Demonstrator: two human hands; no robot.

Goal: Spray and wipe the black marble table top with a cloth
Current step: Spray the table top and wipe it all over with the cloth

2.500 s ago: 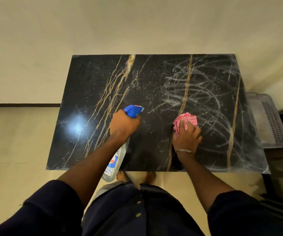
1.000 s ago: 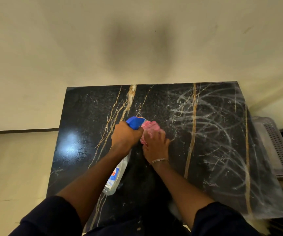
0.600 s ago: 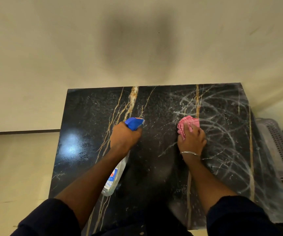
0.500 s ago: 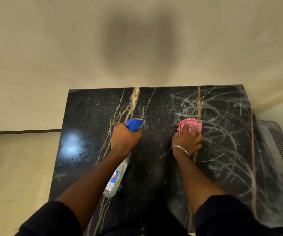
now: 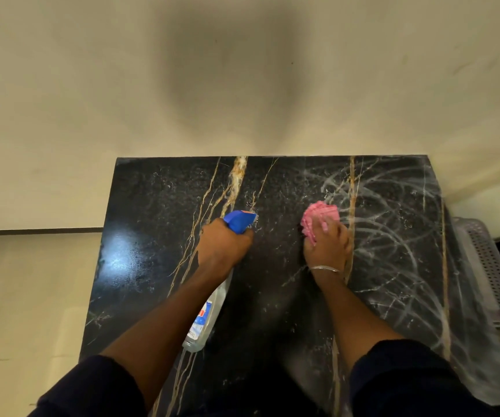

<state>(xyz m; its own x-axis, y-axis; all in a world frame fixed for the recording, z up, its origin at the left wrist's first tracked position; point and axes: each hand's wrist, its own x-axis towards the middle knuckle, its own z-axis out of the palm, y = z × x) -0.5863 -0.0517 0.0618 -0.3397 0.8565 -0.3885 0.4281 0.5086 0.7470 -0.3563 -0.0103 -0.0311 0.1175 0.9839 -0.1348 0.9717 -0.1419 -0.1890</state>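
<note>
The black marble table top (image 5: 158, 212) with gold veins fills the lower half of the view. Its right half is covered in whitish curved wipe streaks. My left hand (image 5: 223, 246) grips a clear spray bottle (image 5: 209, 311) by its blue trigger head, nozzle pointing away over the middle of the table. My right hand (image 5: 327, 246) presses a crumpled pink cloth (image 5: 318, 216) flat onto the marble, just left of a gold vein. The two hands are apart, side by side.
A cream wall rises right behind the table's far edge. A grey perforated plastic basket (image 5: 489, 272) sits beside the table's right edge. Cream floor (image 5: 26, 296) lies to the left, with a dark strip along the wall base.
My right hand slid the cloth right from beside the bottle, then a little back left. My left hand kept the bottle nearly still. The view has come closer to the table.
</note>
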